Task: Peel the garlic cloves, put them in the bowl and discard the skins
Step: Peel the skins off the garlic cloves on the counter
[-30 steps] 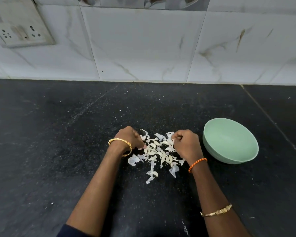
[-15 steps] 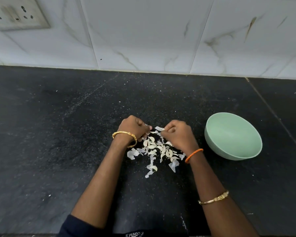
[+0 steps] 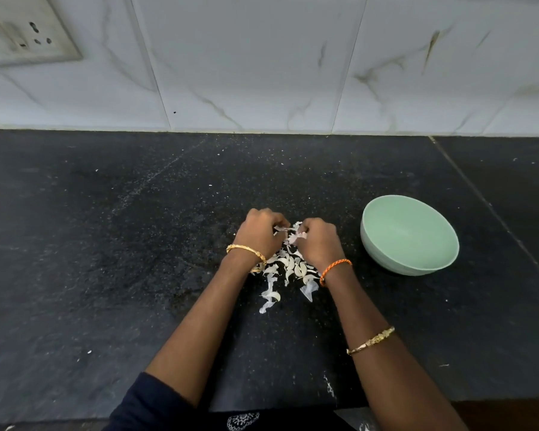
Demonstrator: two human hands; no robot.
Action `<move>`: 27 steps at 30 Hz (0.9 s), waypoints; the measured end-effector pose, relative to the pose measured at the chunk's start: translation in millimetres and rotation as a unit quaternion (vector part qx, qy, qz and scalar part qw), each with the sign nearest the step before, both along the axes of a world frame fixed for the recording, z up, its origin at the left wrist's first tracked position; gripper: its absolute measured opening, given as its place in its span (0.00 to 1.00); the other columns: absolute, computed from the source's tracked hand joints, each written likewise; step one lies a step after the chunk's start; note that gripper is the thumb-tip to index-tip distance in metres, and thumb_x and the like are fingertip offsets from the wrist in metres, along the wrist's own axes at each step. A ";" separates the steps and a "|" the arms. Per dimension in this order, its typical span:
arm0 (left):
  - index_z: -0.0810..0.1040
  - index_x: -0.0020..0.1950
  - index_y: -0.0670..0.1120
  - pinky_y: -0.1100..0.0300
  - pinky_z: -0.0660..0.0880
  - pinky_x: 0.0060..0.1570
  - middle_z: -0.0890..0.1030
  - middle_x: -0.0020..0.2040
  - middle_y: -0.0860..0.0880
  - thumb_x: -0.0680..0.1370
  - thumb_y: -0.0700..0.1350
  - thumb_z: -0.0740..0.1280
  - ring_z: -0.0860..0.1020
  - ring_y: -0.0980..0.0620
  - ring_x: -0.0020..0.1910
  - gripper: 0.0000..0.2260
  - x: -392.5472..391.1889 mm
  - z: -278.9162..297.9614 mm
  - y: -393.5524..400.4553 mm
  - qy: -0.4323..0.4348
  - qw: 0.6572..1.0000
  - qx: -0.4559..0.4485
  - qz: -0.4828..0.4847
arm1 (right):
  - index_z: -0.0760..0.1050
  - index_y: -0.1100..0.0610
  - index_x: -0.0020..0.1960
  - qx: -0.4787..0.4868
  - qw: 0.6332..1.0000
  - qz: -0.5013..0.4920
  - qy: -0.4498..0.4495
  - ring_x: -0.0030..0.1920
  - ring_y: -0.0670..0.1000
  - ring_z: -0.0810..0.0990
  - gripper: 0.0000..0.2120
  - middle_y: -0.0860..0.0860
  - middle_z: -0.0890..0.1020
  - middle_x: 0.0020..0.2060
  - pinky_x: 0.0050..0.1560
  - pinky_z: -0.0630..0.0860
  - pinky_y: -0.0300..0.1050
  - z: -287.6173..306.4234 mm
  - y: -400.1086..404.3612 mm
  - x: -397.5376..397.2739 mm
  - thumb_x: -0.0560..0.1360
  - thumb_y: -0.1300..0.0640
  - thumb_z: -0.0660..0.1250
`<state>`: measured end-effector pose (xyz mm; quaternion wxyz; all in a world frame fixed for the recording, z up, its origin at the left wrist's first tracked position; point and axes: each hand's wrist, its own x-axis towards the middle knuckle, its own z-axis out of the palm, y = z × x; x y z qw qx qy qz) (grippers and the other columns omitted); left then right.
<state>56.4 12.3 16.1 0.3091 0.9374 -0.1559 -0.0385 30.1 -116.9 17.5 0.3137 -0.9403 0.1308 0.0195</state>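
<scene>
Two hands meet knuckle to knuckle over the pile of garlic skins [image 3: 285, 269] on the black desk [image 3: 106, 259]. The left hand [image 3: 260, 233] and right hand [image 3: 319, 241] both curl their fingers around papery skin pieces. Just right of the right hand stands the green bowl [image 3: 383, 253], holding nothing visible.

Pale garlic skins [image 3: 288, 269] heaped on counter, mint bowl [image 3: 409, 236] upright nearby
</scene>
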 end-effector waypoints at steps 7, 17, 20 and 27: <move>0.83 0.55 0.49 0.49 0.72 0.56 0.81 0.52 0.47 0.75 0.48 0.70 0.72 0.45 0.56 0.10 -8.0 -9.3 3.5 -0.016 1.000 0.026 -0.004 | 0.81 0.59 0.48 0.067 0.998 0.012 0.013 0.45 0.52 0.80 0.04 0.54 0.80 0.44 0.44 0.77 0.39 8.8 -8.6 1.4 0.74 0.61 0.71; 0.84 0.43 0.47 0.53 0.75 0.49 0.84 0.41 0.49 0.74 0.43 0.71 0.80 0.48 0.44 0.02 -4.7 -3.9 -5.4 -0.035 0.999 0.016 0.011 | 0.80 0.61 0.43 0.093 0.995 0.010 0.028 0.24 0.40 0.75 0.03 0.55 0.82 0.36 0.29 0.74 0.32 22.8 -16.7 2.5 0.71 0.64 0.74; 0.85 0.44 0.47 0.52 0.78 0.48 0.85 0.41 0.48 0.72 0.42 0.74 0.81 0.49 0.43 0.02 -2.7 -4.6 1.0 -0.021 0.998 -0.035 0.046 | 0.81 0.60 0.51 0.079 0.995 0.039 0.047 0.36 0.45 0.77 0.09 0.52 0.81 0.43 0.43 0.76 0.37 25.0 -17.4 -4.7 0.71 0.66 0.73; 0.85 0.48 0.46 0.55 0.78 0.49 0.85 0.44 0.49 0.74 0.38 0.71 0.81 0.53 0.43 0.06 -20.7 -14.8 17.4 -0.042 0.983 -0.137 0.112 | 0.81 0.60 0.47 0.036 0.999 0.032 0.004 0.40 0.46 0.77 0.08 0.51 0.79 0.41 0.45 0.78 0.42 10.0 -2.0 -49.7 0.69 0.61 0.76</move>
